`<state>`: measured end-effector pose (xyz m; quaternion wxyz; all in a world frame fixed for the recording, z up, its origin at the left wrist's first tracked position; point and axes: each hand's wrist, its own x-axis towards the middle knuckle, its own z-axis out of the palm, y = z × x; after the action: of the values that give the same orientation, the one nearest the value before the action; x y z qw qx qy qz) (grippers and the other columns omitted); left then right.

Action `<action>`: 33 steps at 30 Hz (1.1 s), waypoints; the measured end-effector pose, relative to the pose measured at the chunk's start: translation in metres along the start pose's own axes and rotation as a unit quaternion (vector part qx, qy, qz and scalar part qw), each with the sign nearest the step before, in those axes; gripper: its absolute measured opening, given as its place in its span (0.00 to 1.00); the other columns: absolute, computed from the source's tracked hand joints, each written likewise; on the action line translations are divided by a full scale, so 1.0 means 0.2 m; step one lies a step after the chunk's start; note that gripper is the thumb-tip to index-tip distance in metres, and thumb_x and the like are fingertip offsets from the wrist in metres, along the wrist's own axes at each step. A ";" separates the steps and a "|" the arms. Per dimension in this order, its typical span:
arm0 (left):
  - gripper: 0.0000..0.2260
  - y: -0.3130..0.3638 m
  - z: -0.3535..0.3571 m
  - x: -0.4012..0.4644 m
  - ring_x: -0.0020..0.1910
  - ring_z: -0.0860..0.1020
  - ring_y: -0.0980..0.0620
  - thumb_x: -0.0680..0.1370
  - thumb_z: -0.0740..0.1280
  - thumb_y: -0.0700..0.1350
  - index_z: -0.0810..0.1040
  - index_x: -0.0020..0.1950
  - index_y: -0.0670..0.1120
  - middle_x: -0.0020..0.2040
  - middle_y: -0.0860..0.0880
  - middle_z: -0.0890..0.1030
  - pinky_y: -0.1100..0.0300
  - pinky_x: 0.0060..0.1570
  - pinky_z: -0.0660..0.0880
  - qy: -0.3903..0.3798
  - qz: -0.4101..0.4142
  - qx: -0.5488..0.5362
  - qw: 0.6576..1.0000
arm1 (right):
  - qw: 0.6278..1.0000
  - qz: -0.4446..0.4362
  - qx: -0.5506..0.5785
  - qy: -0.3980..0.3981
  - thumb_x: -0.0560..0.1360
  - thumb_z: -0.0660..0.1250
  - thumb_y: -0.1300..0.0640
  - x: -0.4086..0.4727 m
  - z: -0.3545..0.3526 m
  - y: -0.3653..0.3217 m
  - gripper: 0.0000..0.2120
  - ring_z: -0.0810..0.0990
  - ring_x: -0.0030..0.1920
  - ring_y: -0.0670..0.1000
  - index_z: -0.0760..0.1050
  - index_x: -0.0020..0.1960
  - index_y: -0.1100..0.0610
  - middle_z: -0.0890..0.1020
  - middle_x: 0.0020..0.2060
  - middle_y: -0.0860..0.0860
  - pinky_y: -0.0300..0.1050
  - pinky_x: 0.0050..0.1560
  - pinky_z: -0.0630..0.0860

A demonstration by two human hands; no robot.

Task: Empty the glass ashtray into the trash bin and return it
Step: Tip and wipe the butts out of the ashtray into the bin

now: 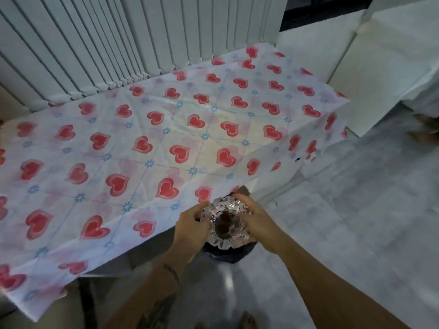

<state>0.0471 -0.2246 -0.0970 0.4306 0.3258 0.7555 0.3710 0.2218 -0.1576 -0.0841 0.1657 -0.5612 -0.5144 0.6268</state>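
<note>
Ashtray (225, 223), gripped by left hand (190, 230) and right hand (255, 223) over the dark bin (228, 255) near the worktop (142, 143); contents apparently still inside, return pending.

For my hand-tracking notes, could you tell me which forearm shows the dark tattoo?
The left forearm, below the left hand holding the glass ashtray; the right forearm looks bare.

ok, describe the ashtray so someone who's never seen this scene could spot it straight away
Start at the big table under the heart-print cloth and go to its near right corner. Just off that edge, the left hand and right hand hold the glass ashtray above a dark bin on the floor. It is the only clear, faceted thing here, with a scalloped rim and dark residue in its bowl.
</note>
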 end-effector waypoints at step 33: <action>0.23 -1.79 0.63 1.12 0.65 0.71 0.38 0.74 0.65 0.40 0.75 0.70 0.46 0.69 0.42 0.74 0.43 0.66 0.70 0.132 0.188 0.266 0.936 | 0.918 -0.244 -0.243 0.196 0.70 0.61 0.61 1.32 0.29 1.57 0.30 0.82 0.41 0.55 0.63 0.69 0.41 0.81 0.43 0.48 0.51 0.42 0.78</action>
<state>0.0038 -0.1912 -0.5352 0.1464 0.5127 0.8017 0.2701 0.2046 -0.1068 -0.4959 0.2696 -0.5528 -0.7292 0.3000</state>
